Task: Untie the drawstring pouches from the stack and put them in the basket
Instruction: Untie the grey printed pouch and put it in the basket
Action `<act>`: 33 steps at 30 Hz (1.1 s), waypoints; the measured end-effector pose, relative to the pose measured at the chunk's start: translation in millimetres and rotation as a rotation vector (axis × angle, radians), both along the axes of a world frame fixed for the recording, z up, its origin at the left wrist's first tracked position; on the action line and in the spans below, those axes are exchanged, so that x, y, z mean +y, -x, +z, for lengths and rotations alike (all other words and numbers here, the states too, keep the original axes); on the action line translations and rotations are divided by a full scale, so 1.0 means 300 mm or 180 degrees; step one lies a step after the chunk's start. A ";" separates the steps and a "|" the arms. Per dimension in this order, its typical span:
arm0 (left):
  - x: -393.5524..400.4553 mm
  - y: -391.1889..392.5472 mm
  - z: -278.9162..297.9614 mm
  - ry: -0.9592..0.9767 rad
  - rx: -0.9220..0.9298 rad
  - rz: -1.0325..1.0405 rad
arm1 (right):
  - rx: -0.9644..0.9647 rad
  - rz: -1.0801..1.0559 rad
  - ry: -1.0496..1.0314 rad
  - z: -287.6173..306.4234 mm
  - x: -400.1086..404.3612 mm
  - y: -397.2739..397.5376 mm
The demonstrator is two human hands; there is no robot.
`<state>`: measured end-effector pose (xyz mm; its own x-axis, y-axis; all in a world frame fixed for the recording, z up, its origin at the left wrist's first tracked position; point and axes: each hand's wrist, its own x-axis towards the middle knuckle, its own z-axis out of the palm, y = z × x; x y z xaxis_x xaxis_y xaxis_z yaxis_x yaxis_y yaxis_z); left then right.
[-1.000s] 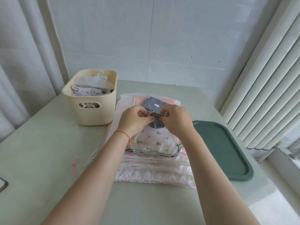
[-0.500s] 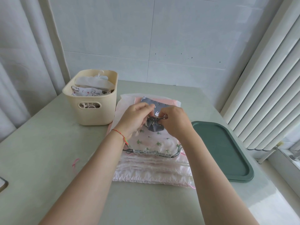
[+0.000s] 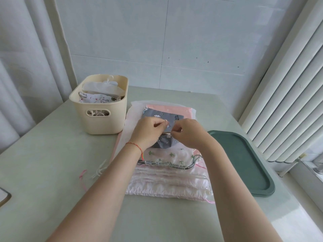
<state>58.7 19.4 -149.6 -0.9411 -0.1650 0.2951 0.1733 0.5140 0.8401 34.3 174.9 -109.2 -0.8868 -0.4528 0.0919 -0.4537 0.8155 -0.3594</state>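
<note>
Grey printed cotton, thin and soft, makes the small drawstring pouch (image 3: pixel 163 117) that lies on top of the stack of pale pink and white pouches (image 3: pixel 167 179), just right of the cream plastic basket (image 3: pixel 99 119). The left hand (image 3: pixel 146 133) and the right hand (image 3: pixel 189 133) both pinch its thin cord (image 3: pixel 168 132) at the middle. The pouch looks very light and limp, so it will probably sag. I think it is best to hold it at the gathered neck, not at the loose cloth.
</note>
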 end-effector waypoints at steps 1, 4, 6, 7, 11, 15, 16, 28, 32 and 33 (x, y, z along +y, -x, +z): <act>-0.002 0.000 0.000 0.0157 -0.0095 -0.0083 | -0.0018 -0.0034 0.0101 0.005 0.002 0.001; -0.003 -0.006 -0.002 0.0433 -0.0467 -0.0373 | -0.0363 -0.0226 0.0718 0.030 0.012 -0.005; 0.005 -0.011 0.002 0.0604 -0.0541 -0.0404 | -0.0692 -0.0246 0.1404 0.049 0.016 -0.014; 0.009 -0.012 0.003 0.0717 -0.0493 -0.0367 | -0.0821 -0.0137 0.1818 0.058 0.017 -0.022; 0.014 -0.013 0.026 0.0263 -0.0562 -0.0441 | -0.1340 0.0592 0.3271 0.079 0.028 -0.035; 0.007 -0.020 0.047 -0.1186 -0.0759 -0.0699 | -0.0661 0.0188 0.2594 0.045 0.019 -0.009; 0.003 -0.021 0.051 -0.1375 -0.0801 -0.0686 | -0.0574 0.0137 0.2281 0.029 0.012 -0.004; -0.015 -0.024 0.037 -0.1235 -0.0919 -0.0741 | -0.0059 0.0156 0.1487 -0.007 -0.007 0.006; -0.021 -0.025 0.038 -0.1299 -0.0676 -0.0509 | 0.0005 0.0170 0.1358 -0.002 0.005 0.011; -0.027 -0.022 0.038 -0.1340 -0.0604 -0.0422 | -0.0014 0.0180 0.1329 0.001 0.010 0.010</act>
<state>65.3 11.3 -138.2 -0.9929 -0.1081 0.0495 0.0380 0.1061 0.9936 31.2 177.8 -108.9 -0.8624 -0.4255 0.2742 -0.4912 0.5731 -0.6559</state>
